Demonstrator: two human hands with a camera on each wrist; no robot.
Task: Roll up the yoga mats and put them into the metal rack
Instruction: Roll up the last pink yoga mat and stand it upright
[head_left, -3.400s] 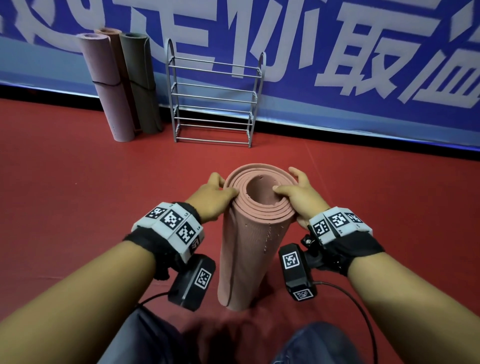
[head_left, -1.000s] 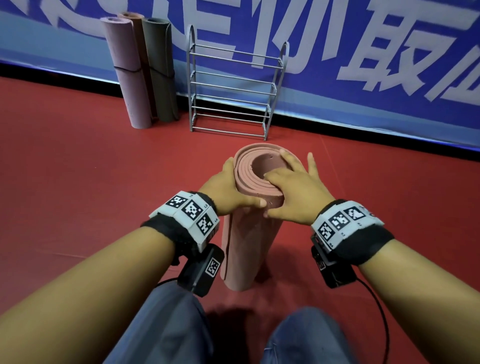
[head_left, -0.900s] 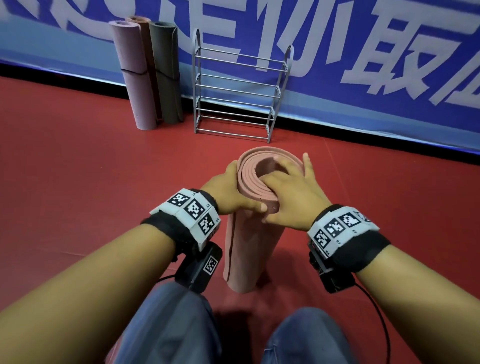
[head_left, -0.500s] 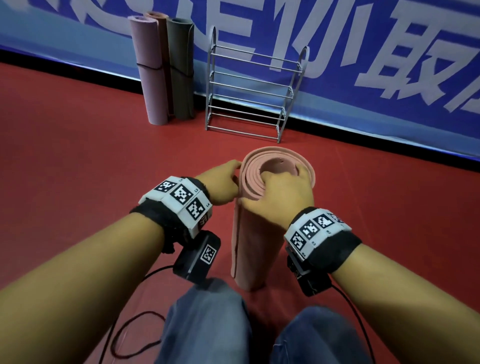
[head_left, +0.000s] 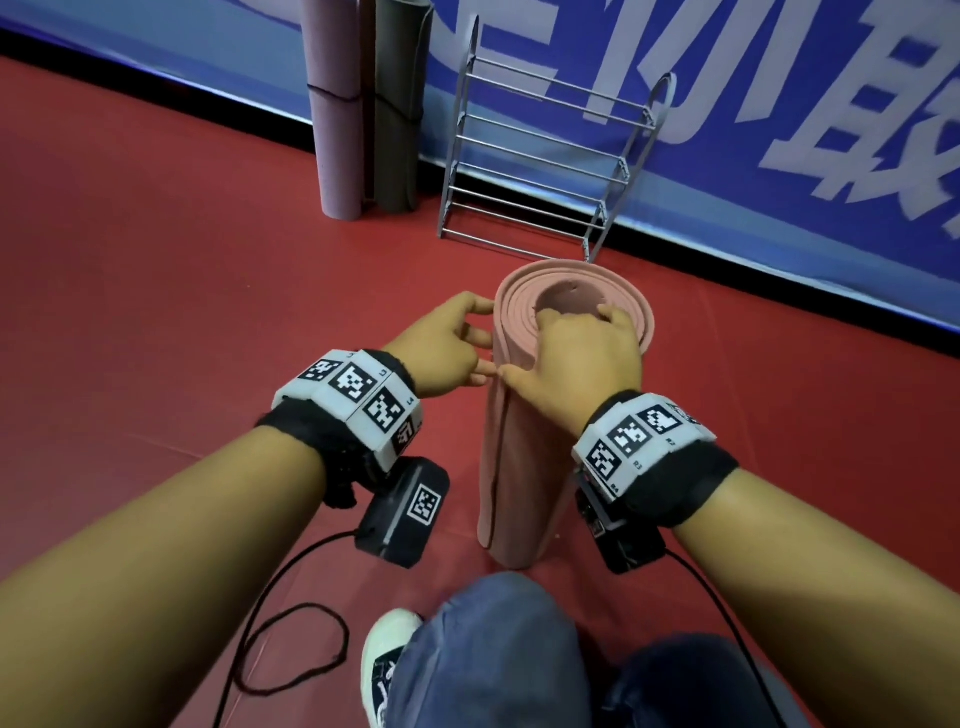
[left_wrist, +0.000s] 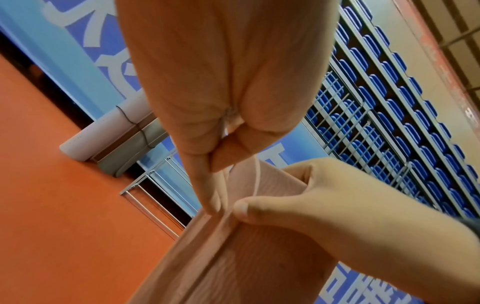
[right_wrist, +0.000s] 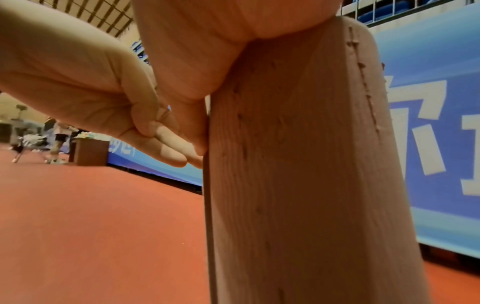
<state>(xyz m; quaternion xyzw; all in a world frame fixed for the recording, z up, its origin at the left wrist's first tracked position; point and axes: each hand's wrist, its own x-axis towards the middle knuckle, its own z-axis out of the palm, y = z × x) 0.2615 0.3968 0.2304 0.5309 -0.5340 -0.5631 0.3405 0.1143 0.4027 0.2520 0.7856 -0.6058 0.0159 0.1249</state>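
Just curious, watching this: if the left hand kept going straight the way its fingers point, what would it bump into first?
Almost at once, the rolled pink mat: the left hand points at its upper side, fingertips about touching beside the right hand.

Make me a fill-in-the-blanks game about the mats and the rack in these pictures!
1. The pink mat stands upright on the ____ floor.
2. The right hand grips the mat's ____ end.
3. The metal rack holds ____ mats.
4. Two rolled mats stand to the ____ of the rack.

Missing words: red; top; no; left
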